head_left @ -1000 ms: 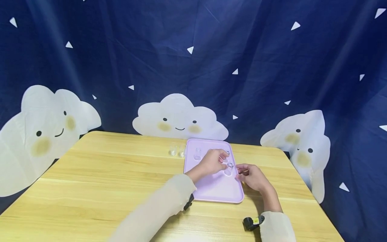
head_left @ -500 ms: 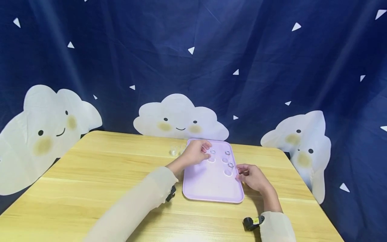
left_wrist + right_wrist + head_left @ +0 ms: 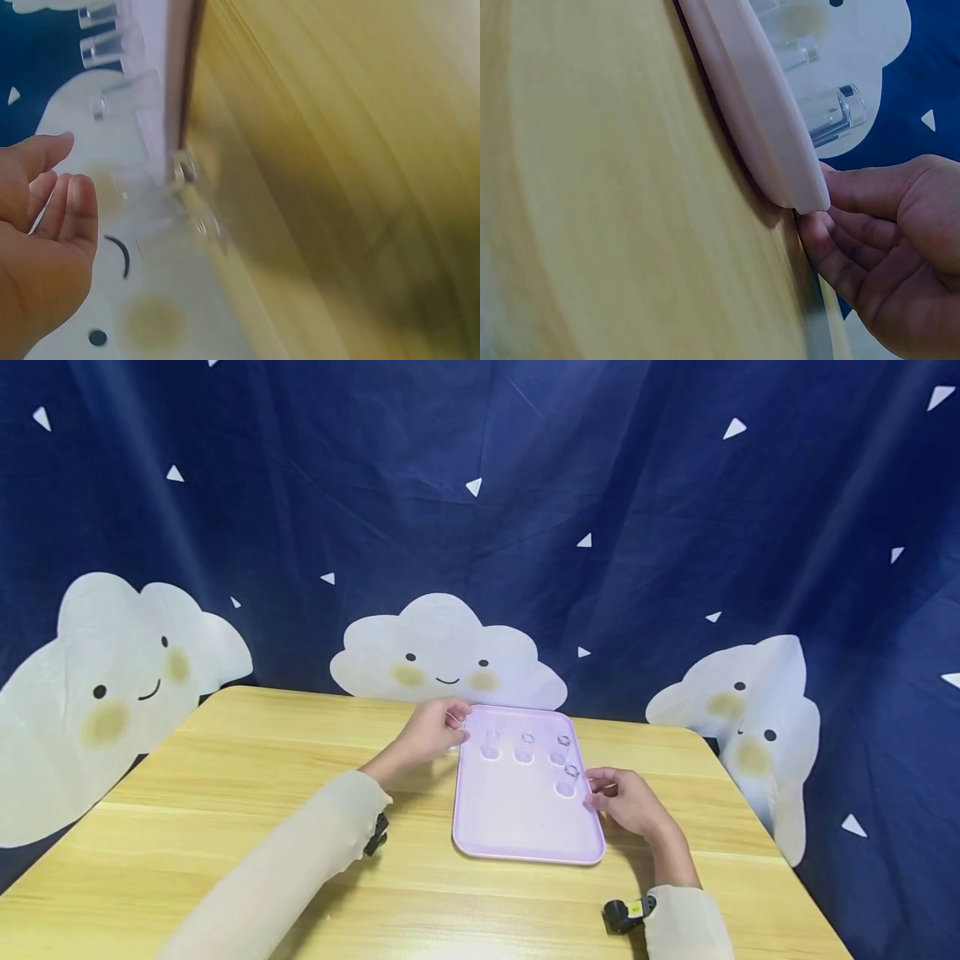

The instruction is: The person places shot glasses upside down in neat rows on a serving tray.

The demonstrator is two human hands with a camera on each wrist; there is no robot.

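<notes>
My left hand (image 3: 431, 729) is at the far left corner of a light purple tray (image 3: 525, 827), its fingers loosely bent with nothing between them. Two small clear glasses (image 3: 187, 169) stand on the table beside that corner in the left wrist view, mostly hidden by the hand in the head view. On the tray are several more small clear glasses: three in a back row, including a left one (image 3: 491, 745), and another glass (image 3: 567, 783) in front at the right. My right hand (image 3: 900, 232) pinches the tray's right rim between thumb and fingers.
A light wooden table (image 3: 262, 793) bears the tray near its back edge. Behind it hangs a dark blue cloth (image 3: 375, 485) with smiling white clouds. A black wrist camera (image 3: 622, 914) sits at the right cuff.
My left hand has moved left from over the glasses at the tray's right, across the tray, to its far left corner. The right hand stays at the right rim.
</notes>
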